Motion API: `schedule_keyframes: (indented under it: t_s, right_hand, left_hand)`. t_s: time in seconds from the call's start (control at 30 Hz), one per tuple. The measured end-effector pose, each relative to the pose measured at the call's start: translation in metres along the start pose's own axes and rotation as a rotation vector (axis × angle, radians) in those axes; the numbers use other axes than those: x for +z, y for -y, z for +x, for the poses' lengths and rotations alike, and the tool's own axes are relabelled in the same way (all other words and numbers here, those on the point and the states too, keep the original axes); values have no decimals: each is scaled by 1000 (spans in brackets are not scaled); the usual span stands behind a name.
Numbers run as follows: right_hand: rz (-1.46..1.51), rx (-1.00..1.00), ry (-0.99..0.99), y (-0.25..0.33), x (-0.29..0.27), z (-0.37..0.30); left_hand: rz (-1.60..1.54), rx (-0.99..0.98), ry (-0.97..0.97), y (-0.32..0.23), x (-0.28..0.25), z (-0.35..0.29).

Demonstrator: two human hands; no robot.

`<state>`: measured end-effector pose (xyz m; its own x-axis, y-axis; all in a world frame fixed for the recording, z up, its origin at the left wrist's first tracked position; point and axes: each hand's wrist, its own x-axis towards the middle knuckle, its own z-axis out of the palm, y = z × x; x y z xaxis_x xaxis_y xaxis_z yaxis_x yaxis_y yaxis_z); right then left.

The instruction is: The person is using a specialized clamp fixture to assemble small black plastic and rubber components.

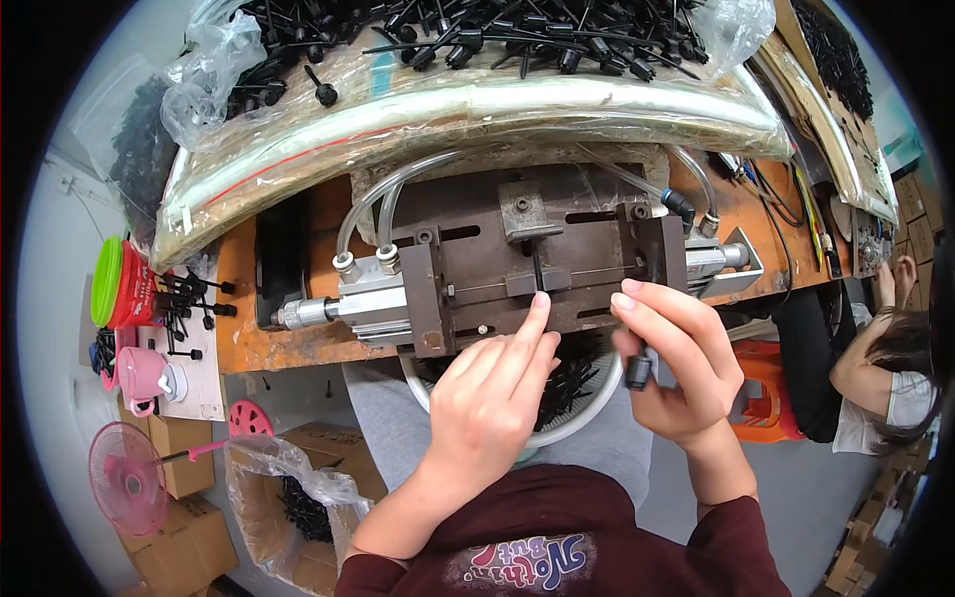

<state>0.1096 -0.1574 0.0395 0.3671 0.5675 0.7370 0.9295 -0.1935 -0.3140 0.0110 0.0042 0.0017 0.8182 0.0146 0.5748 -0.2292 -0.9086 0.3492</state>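
My left hand (487, 398) reaches to the fixture with its index finger stretched out. The fingertip touches the near end of a thin black rod (538, 267) lying between two small metal jaws (520, 286) in the middle of a dark metal clamping fixture (477, 219). Just right of the jaws, my right hand (686, 358) is closed on a black cylindrical-headed part (639, 372). Its head hangs below the curled fingers, and the rest is hidden by them. Below the fixture, a white-rimmed basket (577, 430) on my lap holds black parts, partly covered by my left hand.
Pneumatic cylinders (373, 298) with clear hoses (363, 204) flank the fixture on a wooden bench (249, 343). Behind it, a plastic-covered tray (477, 104) holds many black stemmed parts. A pink fan (129, 478) and cardboard box (338, 458) stand left; another person (885, 373) sits right.
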Motion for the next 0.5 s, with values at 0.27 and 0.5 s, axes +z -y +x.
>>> schedule_keyframes:
  t_s: [0.27, 0.5]
  right_hand:
    - [187, 125, -3, 12, -5, -7]
    - [166, 138, 96, 14, -1, -16]
  left_hand:
    - [88, -7, 104, -4, -9, 11]
    - [53, -30, 108, -4, -8, 11]
